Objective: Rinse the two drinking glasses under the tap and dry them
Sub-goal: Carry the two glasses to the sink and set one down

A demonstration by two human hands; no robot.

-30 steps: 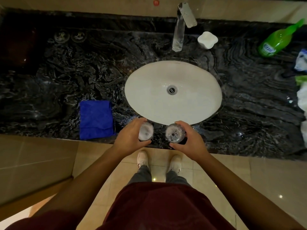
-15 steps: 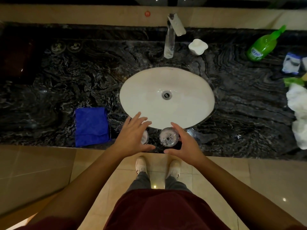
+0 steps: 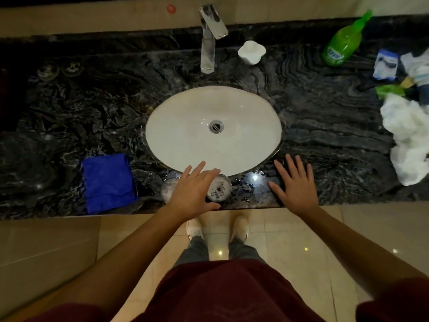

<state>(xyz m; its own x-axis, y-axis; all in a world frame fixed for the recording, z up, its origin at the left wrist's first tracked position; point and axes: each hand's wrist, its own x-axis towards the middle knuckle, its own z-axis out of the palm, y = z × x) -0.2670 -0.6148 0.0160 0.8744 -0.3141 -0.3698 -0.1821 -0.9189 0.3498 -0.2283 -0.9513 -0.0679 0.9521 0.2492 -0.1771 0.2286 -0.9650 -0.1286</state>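
Note:
Two drinking glasses stand on the dark marble counter (image 3: 325, 140) at the front rim of the white sink (image 3: 185, 126). The right glass (image 3: 220, 188) shows its round mouth; the left glass (image 3: 169, 188) is mostly hidden under my left hand. My left hand (image 3: 193, 190) hovers over them with fingers spread and straight, holding nothing. My right hand (image 3: 294, 184) lies flat and open on the counter to the right of the glasses, apart from them. The chrome tap (image 3: 209, 43) stands behind the sink; no water is seen running. A folded blue cloth (image 3: 106, 182) lies left of the glasses.
A white cup (image 3: 251, 52) stands beside the tap. At the right are a green bottle (image 3: 343, 43), small packets (image 3: 385, 65) and a crumpled white plastic bag (image 3: 408, 135). Two small round objects (image 3: 60, 69) sit at the back left. The counter's front edge runs just below my hands.
Both hands have let go of the glasses, which now stand on the counter. My right hand has moved right onto the counter; my left hand has opened above the glasses.

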